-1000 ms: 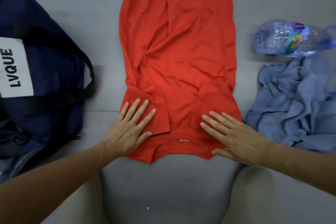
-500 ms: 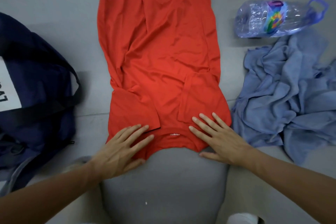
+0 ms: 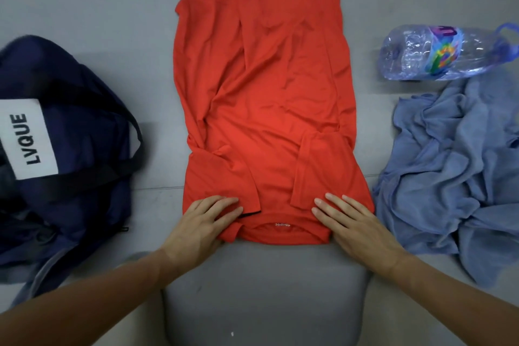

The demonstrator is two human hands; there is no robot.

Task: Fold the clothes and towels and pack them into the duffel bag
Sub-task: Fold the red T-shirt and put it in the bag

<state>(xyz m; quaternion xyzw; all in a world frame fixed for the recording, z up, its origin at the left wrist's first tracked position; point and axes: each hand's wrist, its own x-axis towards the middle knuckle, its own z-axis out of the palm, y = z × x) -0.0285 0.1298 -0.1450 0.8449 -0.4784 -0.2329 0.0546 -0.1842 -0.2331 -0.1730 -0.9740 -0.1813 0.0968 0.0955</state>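
Note:
A red T-shirt (image 3: 269, 109) lies flat on the grey surface in the middle, both sleeves folded inward and the collar nearest me. My left hand (image 3: 202, 225) is at the near left shoulder corner, fingers curled, with the fabric bunched under them. My right hand (image 3: 354, 222) rests flat on the near right shoulder corner with its fingers spread. A navy duffel bag (image 3: 70, 166) with a white "LVQUE" label sits at the left, its black strap lying toward the shirt. A crumpled light-blue towel (image 3: 455, 177) lies in a heap at the right.
A clear plastic water bottle (image 3: 438, 53) with a colourful label lies on its side behind the towel. A grey rounded cushion edge (image 3: 264, 289) sits between my forearms.
Both hands have slid back from the folded sleeves to the collar edge. The left fingers have gone from flat to curled on the fabric. The camera view has shifted.

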